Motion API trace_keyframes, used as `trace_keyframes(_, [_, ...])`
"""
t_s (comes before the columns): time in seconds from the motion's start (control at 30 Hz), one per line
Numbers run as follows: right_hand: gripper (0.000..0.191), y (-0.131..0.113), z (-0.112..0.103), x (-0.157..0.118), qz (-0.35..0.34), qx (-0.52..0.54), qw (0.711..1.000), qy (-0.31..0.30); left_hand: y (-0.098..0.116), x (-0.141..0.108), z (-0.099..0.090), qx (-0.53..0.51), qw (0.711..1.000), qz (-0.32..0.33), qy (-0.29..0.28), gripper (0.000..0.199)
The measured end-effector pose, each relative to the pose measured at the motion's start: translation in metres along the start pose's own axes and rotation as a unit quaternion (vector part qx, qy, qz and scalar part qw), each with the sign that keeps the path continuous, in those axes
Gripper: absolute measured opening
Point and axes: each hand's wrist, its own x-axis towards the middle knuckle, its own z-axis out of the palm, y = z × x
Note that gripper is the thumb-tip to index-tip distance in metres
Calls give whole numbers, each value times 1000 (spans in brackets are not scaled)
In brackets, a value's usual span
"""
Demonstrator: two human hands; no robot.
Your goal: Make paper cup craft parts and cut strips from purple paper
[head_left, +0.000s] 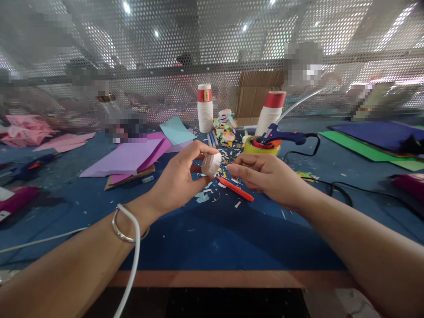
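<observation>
My left hand [180,179] is closed on a small white round piece [211,164] with a notched edge, which looks like a cut-down paper cup. It is held on its side, between thumb and fingers, above the table. Just to its right, my right hand [261,176] is closed in a pinch, apart from the white piece. Whatever its fingertips hold, if anything, is too small to make out. Below the hands lies an orange-red pen [236,189] among paper scraps [202,197].
A blue glue gun [285,135] rests on a yellow tape roll [261,151]. Paper cup stacks [205,110] [270,112] stand behind. Purple sheets [127,154] lie left, green sheets [361,150] right. A black cord [361,189] crosses the right side; a white cable [134,256] hangs over my left wrist.
</observation>
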Motion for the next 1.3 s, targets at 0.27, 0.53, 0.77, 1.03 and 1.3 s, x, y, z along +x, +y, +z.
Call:
trace_keyframes(0.27, [51,2,0,1,-12,1,1000,5,0,-3,-3,66,997,37,2,48])
trace_keyframes(0.53, [50,-4,-1,1,-9,3,1000,-10,5,-3,-5,146,986,83,3,45])
trace_keyframes(0.77, [52,-9,-4,-1,-35,-36,999,-13,18,-2,-11,318,933,166,13,35])
trace_keyframes(1.03, [54,-1,-3,2,17,-44,999,10,9,1,-6,81,993,-80,-36,36])
trace_keyframes(1.3, [48,6,-2,1,20,-50,998,42,10,4,2,-130,941,-277,-148,23])
